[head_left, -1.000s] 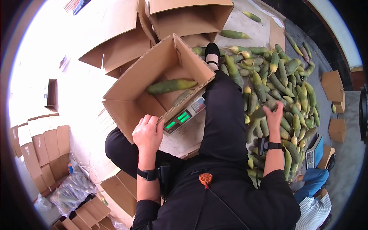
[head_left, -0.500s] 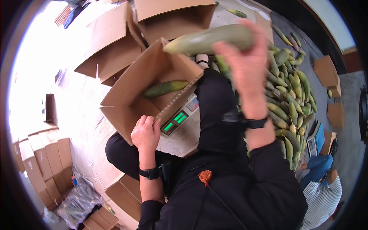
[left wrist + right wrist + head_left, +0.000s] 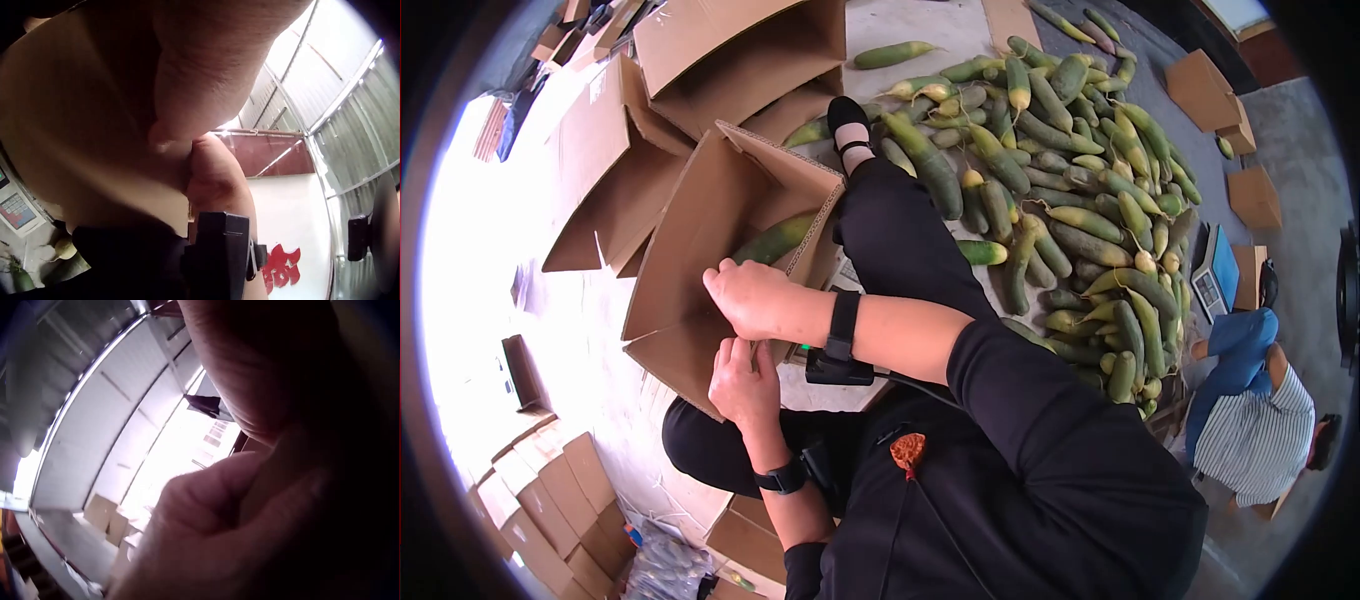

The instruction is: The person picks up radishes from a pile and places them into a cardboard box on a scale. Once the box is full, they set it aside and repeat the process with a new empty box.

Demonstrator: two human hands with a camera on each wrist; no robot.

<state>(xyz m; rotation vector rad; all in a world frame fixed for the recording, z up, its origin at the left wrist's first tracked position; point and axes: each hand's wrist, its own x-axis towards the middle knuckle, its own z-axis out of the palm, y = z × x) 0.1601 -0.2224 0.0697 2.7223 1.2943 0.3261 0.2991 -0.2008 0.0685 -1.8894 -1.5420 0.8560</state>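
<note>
An open cardboard box (image 3: 690, 215) stands tilted between the person's legs, by a digital scale (image 3: 19, 209) mostly covered by the right forearm in the head view. The left hand (image 3: 743, 385) grips the box's near edge, thumb on the inner side. Over that edge reaches the right hand (image 3: 752, 300), its fingers pointing down into the box; I cannot tell whether they hold a radish. Inside the box a green radish (image 3: 775, 240) shows beyond the right hand. The right wrist view is dark, with the left hand (image 3: 206, 519) close by.
A large heap of green radishes (image 3: 1090, 220) spreads over the floor on the right. Open cardboard boxes (image 3: 740, 60) stand at the far side. Flattened-looking cartons (image 3: 550, 500) are stacked at left. Another person in a striped shirt (image 3: 1255, 440) sits at the right.
The right hand picked a green radish from the heap, carried it left over the box, and is now down inside it. The left hand stays on the box edge. The head view has shifted.
</note>
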